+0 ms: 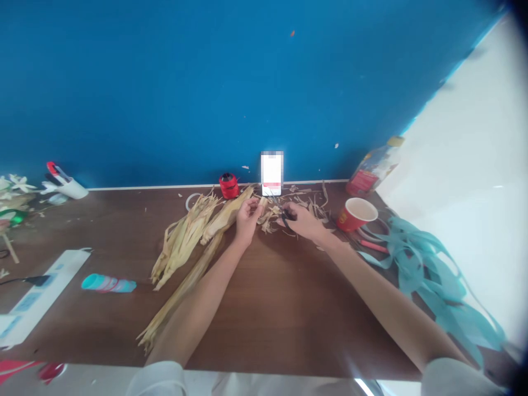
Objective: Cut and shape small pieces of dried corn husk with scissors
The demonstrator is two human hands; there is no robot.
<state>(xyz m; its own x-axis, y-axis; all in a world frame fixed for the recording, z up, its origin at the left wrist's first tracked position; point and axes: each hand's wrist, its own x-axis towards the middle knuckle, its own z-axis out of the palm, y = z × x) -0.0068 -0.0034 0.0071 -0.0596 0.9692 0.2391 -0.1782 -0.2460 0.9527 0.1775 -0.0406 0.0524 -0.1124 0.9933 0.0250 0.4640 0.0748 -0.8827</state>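
My left hand (247, 217) is closed around a piece of dried corn husk (260, 204) at the far middle of the brown table (268, 308). My right hand (300, 220) is closed on black-handled scissors (284, 218) whose blades point toward that husk piece. Both hands are close together, just in front of a lit phone (272, 173) propped against the blue wall. A pile of long dried husks (185, 242) lies to the left of my left hand. Husk scraps (307, 203) are scattered around the hands.
A red spool (229, 185) stands by the wall. A red paper cup (357, 213), a plastic bottle (373, 165) and teal ribbon strips (429, 269) lie to the right. A teal tube (108, 283), a white power strip (37, 300) and a white holder (68, 187) are on the left.
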